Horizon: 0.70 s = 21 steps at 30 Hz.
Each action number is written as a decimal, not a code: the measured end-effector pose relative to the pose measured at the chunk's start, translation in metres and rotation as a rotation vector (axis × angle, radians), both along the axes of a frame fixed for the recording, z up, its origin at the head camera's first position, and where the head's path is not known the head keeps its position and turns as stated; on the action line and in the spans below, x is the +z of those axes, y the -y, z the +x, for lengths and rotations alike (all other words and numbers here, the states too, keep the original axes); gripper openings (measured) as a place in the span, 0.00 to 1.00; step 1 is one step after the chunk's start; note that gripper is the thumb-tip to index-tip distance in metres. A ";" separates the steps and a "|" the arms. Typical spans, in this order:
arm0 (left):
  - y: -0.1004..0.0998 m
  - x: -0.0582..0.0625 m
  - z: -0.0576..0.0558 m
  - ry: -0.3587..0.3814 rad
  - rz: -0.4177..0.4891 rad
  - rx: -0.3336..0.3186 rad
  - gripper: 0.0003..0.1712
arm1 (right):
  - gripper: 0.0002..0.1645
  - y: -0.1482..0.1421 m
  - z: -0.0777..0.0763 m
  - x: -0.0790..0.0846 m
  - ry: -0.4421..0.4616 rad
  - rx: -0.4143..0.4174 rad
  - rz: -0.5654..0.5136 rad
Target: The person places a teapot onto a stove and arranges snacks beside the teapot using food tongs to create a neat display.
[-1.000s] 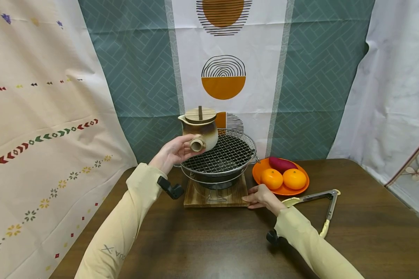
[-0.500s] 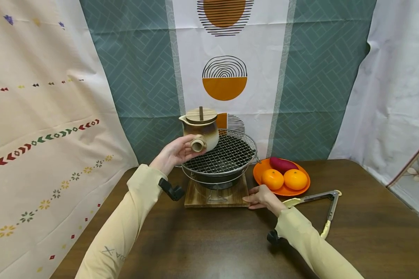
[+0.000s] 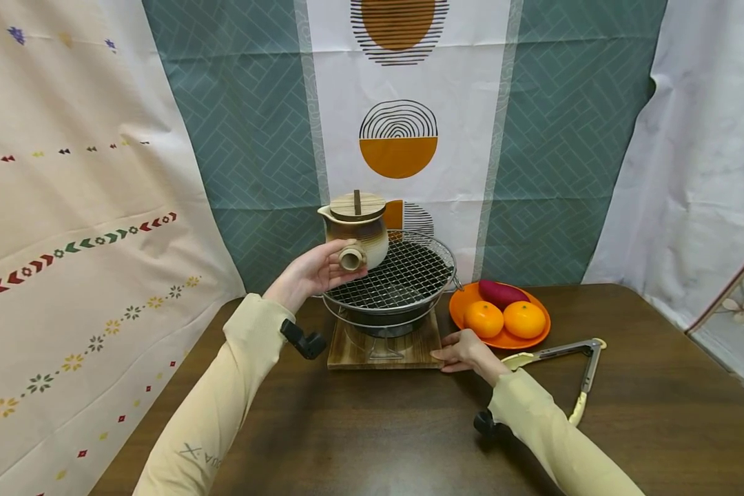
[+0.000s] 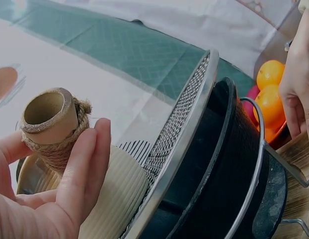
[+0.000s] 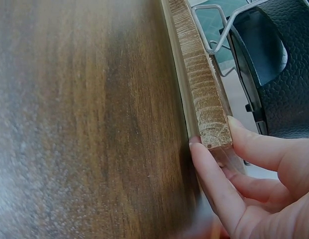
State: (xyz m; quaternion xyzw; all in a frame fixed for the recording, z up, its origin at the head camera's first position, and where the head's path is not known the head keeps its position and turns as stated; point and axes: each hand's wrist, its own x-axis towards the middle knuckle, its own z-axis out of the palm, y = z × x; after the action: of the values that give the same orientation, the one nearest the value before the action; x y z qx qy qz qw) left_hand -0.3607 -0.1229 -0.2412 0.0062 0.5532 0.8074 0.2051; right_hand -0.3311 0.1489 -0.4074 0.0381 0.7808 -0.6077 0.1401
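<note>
A clay teapot (image 3: 372, 242) with a brown-to-cream body and a flat wooden lid (image 3: 347, 206) stands upright at the left of the round mesh grill (image 3: 409, 275). Its hollow side handle (image 4: 57, 149), wrapped in twine, is gripped by my left hand (image 3: 313, 272). Whether the pot's base touches the mesh, I cannot tell. Under the black grill bowl (image 3: 387, 320) and its wire stand lies a square wooden board (image 3: 347, 355). My right hand (image 3: 468, 353) pinches that board's front right corner, thumb on top and fingers below, as the right wrist view shows.
An orange plate (image 3: 542, 327) holds two orange fruits (image 3: 524, 319) and a purple sweet potato (image 3: 501, 293), right of the grill. Spread tongs (image 3: 564, 349) with cream tips lie beside my right forearm. Patterned cloths (image 3: 254, 138) hang behind and beside the brown table (image 3: 372, 427).
Both hands, the teapot and the board keep their places. Only a very slight shift of the whole head view shows.
</note>
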 end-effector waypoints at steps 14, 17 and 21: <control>0.003 -0.001 0.006 -0.011 0.017 -0.004 0.21 | 0.28 -0.001 0.000 -0.001 0.008 0.004 -0.007; 0.004 0.000 0.008 -0.013 0.014 -0.005 0.20 | 0.27 0.000 -0.001 -0.001 0.009 -0.001 -0.010; 0.005 -0.001 0.010 -0.018 0.007 -0.007 0.20 | 0.27 0.000 -0.002 -0.001 0.012 -0.004 -0.010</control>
State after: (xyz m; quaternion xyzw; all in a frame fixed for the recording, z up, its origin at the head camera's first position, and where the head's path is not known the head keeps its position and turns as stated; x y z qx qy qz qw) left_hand -0.3511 -0.1274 -0.2422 0.0161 0.5520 0.8085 0.2031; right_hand -0.3327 0.1491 -0.4088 0.0425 0.7767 -0.6117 0.1439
